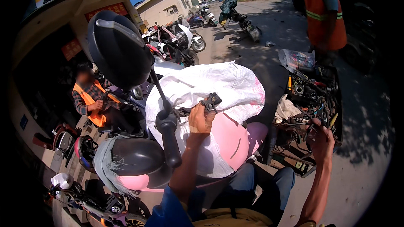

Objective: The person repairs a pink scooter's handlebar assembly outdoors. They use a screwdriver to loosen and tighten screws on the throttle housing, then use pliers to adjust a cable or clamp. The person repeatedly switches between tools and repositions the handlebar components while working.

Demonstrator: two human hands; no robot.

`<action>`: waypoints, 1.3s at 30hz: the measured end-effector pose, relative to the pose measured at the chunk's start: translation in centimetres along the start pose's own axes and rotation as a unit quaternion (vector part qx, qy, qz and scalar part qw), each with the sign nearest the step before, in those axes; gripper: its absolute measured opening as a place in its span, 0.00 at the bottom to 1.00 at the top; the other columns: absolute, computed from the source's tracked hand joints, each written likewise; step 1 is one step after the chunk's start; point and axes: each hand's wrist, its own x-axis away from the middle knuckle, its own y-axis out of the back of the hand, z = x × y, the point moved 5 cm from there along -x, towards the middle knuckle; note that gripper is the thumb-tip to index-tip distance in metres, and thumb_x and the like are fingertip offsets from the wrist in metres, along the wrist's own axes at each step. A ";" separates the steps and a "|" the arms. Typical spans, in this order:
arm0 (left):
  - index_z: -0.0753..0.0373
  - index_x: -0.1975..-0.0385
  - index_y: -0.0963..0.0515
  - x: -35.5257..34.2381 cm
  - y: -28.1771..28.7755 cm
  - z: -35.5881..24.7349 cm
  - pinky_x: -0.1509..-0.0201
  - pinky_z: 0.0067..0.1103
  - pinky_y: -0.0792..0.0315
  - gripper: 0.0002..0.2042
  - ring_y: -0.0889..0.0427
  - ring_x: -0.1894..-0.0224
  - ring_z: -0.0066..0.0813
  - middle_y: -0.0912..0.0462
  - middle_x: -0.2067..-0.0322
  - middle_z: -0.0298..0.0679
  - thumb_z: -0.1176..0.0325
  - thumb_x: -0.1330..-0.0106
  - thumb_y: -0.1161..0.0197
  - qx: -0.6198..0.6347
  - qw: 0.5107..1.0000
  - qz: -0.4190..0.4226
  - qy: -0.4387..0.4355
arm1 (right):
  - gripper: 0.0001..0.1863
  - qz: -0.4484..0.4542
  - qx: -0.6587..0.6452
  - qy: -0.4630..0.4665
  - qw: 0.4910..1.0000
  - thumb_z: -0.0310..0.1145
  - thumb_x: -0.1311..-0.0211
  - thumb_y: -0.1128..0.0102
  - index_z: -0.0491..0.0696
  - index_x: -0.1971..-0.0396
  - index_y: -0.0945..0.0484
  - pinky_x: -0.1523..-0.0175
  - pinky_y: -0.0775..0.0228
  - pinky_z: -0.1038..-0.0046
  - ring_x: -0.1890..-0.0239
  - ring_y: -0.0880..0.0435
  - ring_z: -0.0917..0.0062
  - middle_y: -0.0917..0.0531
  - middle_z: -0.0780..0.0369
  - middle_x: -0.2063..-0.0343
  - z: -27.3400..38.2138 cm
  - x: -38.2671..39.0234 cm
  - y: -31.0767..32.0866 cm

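Sunlit paved ground (273,17) spreads toward one o'clock, with a shopfront (63,21) at ten, parked scooters (176,38) near twelve, a seated person in an orange vest (99,105) at nine and a standing person (324,17) at two. Mid-view, a crumpled white sheet (181,82) covers part of a pink scooter (231,143); a crowded tool tray (272,143) stands at three o'clock. The hands are well apart. The left forearm rises from six o'clock, and the left hand (201,120) grips a small black part (211,101) above the sheet, near centre. The right forearm rises from five o'clock, its right hand (322,138) curled over the tray's near side; whether it holds anything, I cannot tell.
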 end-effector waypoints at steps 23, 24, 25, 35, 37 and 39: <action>0.70 0.39 0.26 -0.1 0.4 -0.3 0.47 0.40 0.29 0.34 0.21 0.54 0.56 0.18 0.53 0.52 0.41 0.24 0.48 0.004 0.998 -0.019 -0.061 | 0.20 0.317 0.240 -0.173 0.901 0.43 0.30 0.46 0.39 0.59 0.17 0.61 0.30 0.73 0.68 0.22 0.79 0.18 0.63 0.71 -2.9 4.0 -26.3; 0.70 0.39 0.26 -0.1 0.3 -0.2 0.47 0.40 0.29 0.33 0.21 0.54 0.56 0.19 0.53 0.52 0.41 0.24 0.48 0.004 0.998 -0.019 -0.064 | 0.20 0.317 0.258 -0.168 0.897 0.43 0.30 0.46 0.39 0.61 0.17 0.62 0.30 0.73 0.70 0.22 0.79 0.18 0.63 0.73 -2.9 3.8 -26.4; 0.70 0.39 0.26 -0.1 0.2 -0.1 0.47 0.40 0.29 0.34 0.21 0.54 0.56 0.19 0.53 0.52 0.40 0.24 0.48 0.004 0.998 -0.019 -0.066 | 0.20 0.319 0.276 -0.162 0.892 0.43 0.30 0.45 0.39 0.63 0.17 0.62 0.31 0.73 0.71 0.22 0.79 0.18 0.63 0.74 -3.0 3.5 -26.4; 0.70 0.39 0.26 -0.2 0.1 0.0 0.47 0.40 0.29 0.37 0.21 0.53 0.55 0.19 0.52 0.51 0.36 0.26 0.48 0.004 0.998 -0.009 -0.054 | 0.18 0.318 0.290 -0.144 0.891 0.40 0.33 0.45 0.38 0.71 0.19 0.69 0.32 0.70 0.79 0.23 0.76 0.20 0.60 0.79 -3.0 2.6 -27.2; 0.70 0.39 0.26 -0.2 0.1 -0.2 0.47 0.40 0.29 0.37 0.21 0.53 0.55 0.19 0.52 0.51 0.36 0.26 0.48 0.008 0.999 -0.010 -0.052 | 0.18 0.325 0.314 -0.125 0.883 0.40 0.33 0.46 0.38 0.71 0.19 0.69 0.31 0.70 0.79 0.22 0.76 0.20 0.59 0.79 -2.6 2.5 -27.3; 0.69 0.38 0.26 -0.2 0.1 -0.2 0.46 0.40 0.30 0.37 0.21 0.53 0.55 0.19 0.52 0.50 0.36 0.26 0.48 0.015 0.999 -0.011 -0.043 | 0.18 0.326 0.323 -0.135 0.878 0.40 0.33 0.46 0.38 0.72 0.19 0.70 0.31 0.70 0.79 0.22 0.75 0.20 0.59 0.79 -2.7 2.4 -27.3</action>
